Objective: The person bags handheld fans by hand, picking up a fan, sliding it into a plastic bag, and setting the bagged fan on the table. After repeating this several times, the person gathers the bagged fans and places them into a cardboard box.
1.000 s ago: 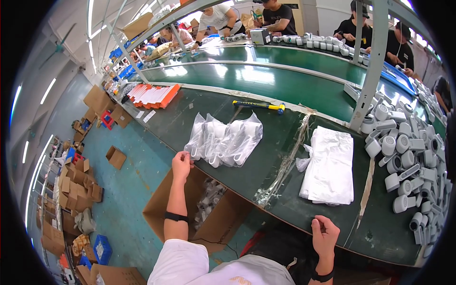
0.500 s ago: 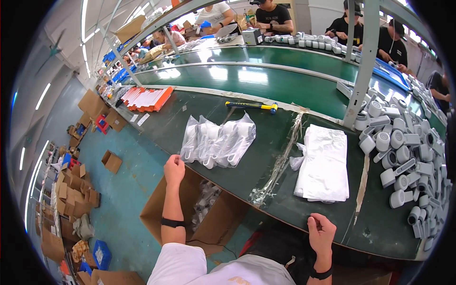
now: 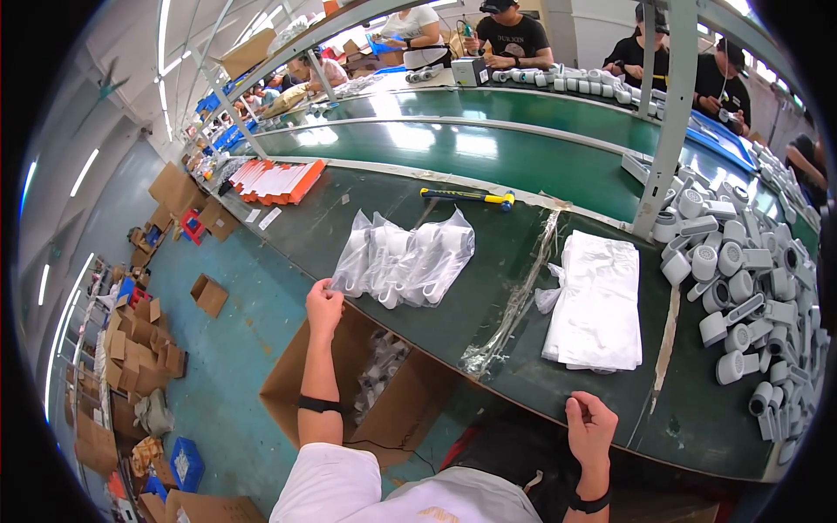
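Note:
My left hand (image 3: 324, 309), fingers curled, is at the bench's front edge beside the lower left corner of a row of clear plastic bags (image 3: 405, 260). White handled parts show through the plastic. Whether my fingertips touch the bags I cannot tell; nothing shows in them. My right hand (image 3: 591, 427) rests at the front edge further right, loosely closed with nothing visible in it. Just beyond it lies a flat stack of white plastic bags (image 3: 595, 301). A hammer (image 3: 466, 196) with a yellow and black handle lies at the back of the bench.
Grey plastic housings (image 3: 741, 279) are heaped on the right. Orange-edged white pieces (image 3: 277, 181) lie at the far left. Under the bench edge stands an open cardboard box (image 3: 405, 397) with bagged parts. A metal post (image 3: 667, 122) rises beside the green conveyor (image 3: 436, 139); co-workers sit beyond.
The whole view has shifted slightly. My hands and the bags keep nearly the same places on the bench. Across the conveyor, a co-worker in black has changed posture.

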